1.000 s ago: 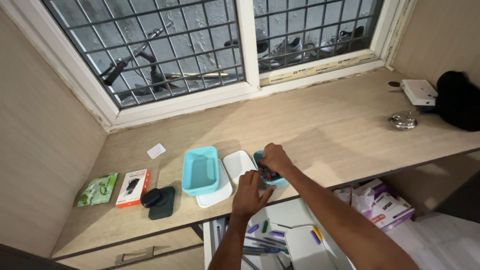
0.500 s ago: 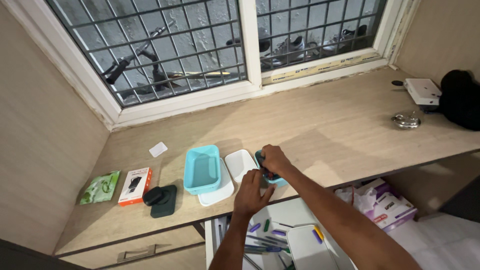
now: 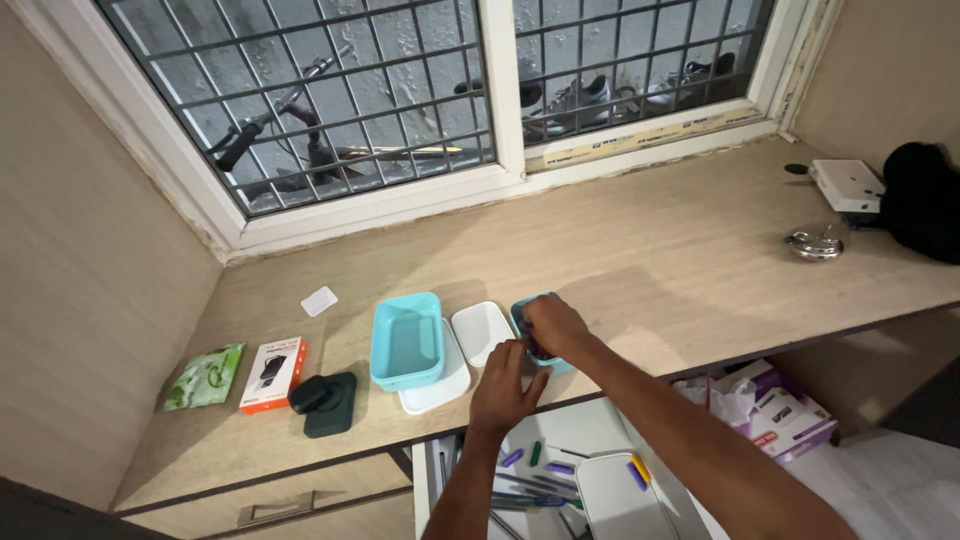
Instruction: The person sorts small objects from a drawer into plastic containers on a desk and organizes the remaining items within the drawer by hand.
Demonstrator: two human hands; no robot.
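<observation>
— At the window-side desk [image 3: 650, 260], what are the hands doing?
— Both stay at the small teal box [image 3: 527, 310]. The right hand [image 3: 553, 325] has closed down over it, hiding the contents seen a second ago; the left hand [image 3: 503, 385] touches its near side, fingers loosely together.
— Gripping anything?
— Cannot tell. The large teal box [image 3: 406, 340] sits empty beside them.

desk [image 3: 650, 240] bare behind small teal box [image 3: 527, 310]; white lid [image 3: 480, 330] and big teal box [image 3: 406, 340] crowd its left.
</observation>
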